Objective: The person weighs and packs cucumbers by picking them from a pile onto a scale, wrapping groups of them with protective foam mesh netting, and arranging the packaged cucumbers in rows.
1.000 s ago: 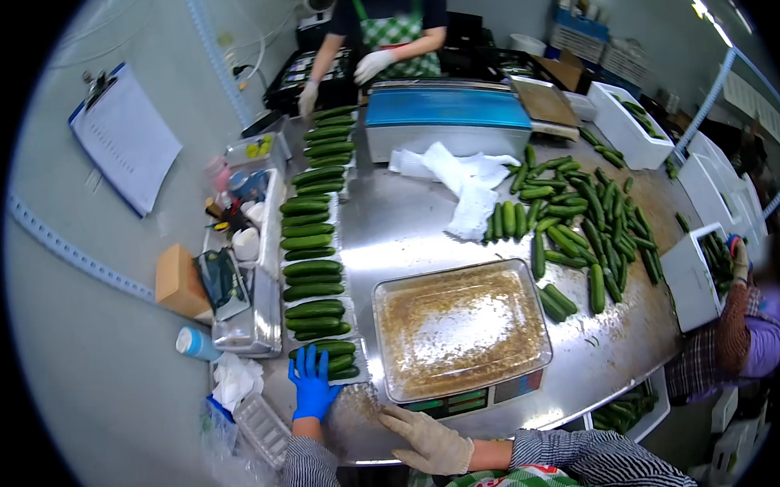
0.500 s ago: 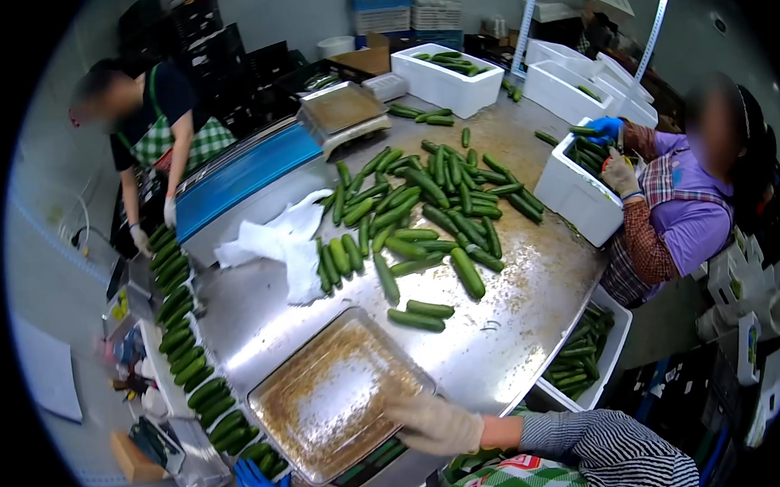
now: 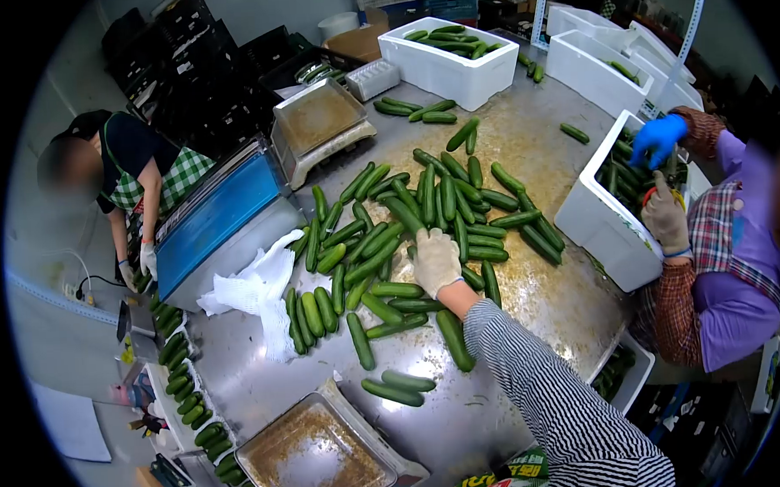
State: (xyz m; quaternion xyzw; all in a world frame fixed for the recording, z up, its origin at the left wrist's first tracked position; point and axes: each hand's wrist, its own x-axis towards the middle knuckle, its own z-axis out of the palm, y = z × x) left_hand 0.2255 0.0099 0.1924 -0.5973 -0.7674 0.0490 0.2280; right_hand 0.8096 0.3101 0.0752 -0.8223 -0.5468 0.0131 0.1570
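Observation:
My right hand, in a beige knit glove, reaches over the cucumber pile on the metal table. Its fingers are curled down on the end of a cucumber; the fingertips are partly hidden among the others. Nearer to me, two loose cucumbers lie side by side, and a larger one is just below my wrist. The scale has a worn, bare tray and stands at the front left. My left hand is out of view.
A white cloth lies left of the pile, near a blue-topped box. Foam boxes stand at the back. On the right, a co-worker handles cucumbers in another foam box. Another person works beside the cucumber row at left.
My right hand has moved from beside the scale up and forward onto the cucumber pile. My blue-gloved left hand has gone out of view. The head view has shifted.

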